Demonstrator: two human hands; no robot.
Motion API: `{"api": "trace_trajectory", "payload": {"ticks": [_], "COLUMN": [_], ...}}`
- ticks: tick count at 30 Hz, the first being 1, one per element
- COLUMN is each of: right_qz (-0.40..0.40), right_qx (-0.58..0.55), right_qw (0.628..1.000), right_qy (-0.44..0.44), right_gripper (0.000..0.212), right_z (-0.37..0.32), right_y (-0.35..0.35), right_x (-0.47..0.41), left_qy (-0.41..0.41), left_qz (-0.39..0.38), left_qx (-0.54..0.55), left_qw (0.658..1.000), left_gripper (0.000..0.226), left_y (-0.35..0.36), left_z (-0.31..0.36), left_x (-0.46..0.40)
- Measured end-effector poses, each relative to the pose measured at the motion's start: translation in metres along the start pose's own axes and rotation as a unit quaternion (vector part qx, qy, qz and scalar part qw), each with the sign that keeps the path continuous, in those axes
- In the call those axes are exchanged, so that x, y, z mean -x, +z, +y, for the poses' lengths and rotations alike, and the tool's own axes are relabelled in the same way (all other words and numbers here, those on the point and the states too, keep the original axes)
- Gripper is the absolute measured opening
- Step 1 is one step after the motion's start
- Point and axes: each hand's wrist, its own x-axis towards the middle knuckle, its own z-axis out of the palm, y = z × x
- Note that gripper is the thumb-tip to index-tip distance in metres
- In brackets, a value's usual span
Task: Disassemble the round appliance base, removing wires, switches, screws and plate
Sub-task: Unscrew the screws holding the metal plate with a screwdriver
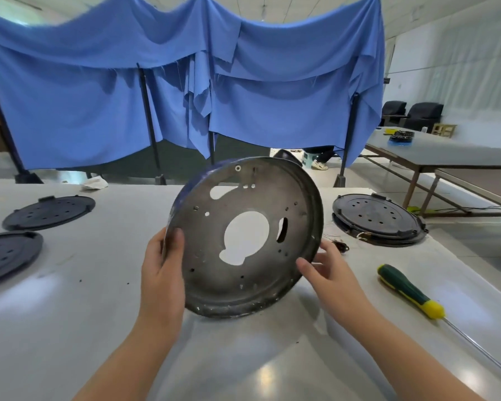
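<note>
Round metal base held tilted above the white desk, lower rim just over the surface; bare desk around it. Three black round covers lie apart: two at left, one at right. Green-yellow screwdriver lies right of the base, loose wires behind it. Blue cloth hangs beyond the desk. Left hand grip: thumb curled over the left rim, holding. Right hand grip: fingers pinch the lower right rim.
</note>
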Motion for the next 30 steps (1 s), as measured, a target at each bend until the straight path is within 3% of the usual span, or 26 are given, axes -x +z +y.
{"api": "trace_trajectory", "payload": {"ticks": [4, 10, 12, 16, 19, 21, 24, 30], "right_qz": [0.069, 0.158, 0.177, 0.165, 0.119, 0.115, 0.100, 0.098], "right_qx": [0.093, 0.138, 0.107, 0.105, 0.188, 0.216, 0.236, 0.237], "right_qw": [0.991, 0.970, 0.972, 0.980, 0.975, 0.969, 0.967, 0.966], "right_qy": [-0.061, -0.123, -0.114, -0.045, -0.025, -0.026, -0.008, 0.022], "right_gripper": [0.009, 0.014, 0.009, 0.030, 0.031, 0.031, 0.028, 0.022], "right_z": [-0.002, -0.012, -0.016, -0.013, -0.008, -0.005, -0.004, -0.001], "right_y": [-0.014, -0.039, -0.047, -0.059, -0.063, -0.066, -0.072, -0.080], "right_x": [0.005, 0.008, 0.007, 0.004, 0.003, 0.003, 0.001, -0.003], "left_qy": [-0.117, -0.191, -0.185, -0.183, -0.201, -0.178, -0.121, -0.103], "left_qz": [-0.041, -0.158, -0.195, -0.210, -0.183, -0.189, -0.197, -0.218], "left_qx": [0.074, 0.021, 0.002, -0.012, -0.036, -0.110, -0.211, -0.253], "left_qw": [0.990, 0.969, 0.963, 0.960, 0.962, 0.959, 0.950, 0.937], "left_gripper": [0.026, 0.029, 0.041, 0.063, 0.055, 0.048, 0.039, 0.021], "left_y": [-0.001, -0.004, -0.003, 0.002, 0.003, 0.002, 0.002, 0.004], "left_z": [0.000, -0.003, -0.007, -0.015, -0.020, -0.021, -0.021, -0.027], "left_x": [-0.005, -0.003, 0.001, 0.006, 0.006, 0.008, 0.010, 0.010]}}
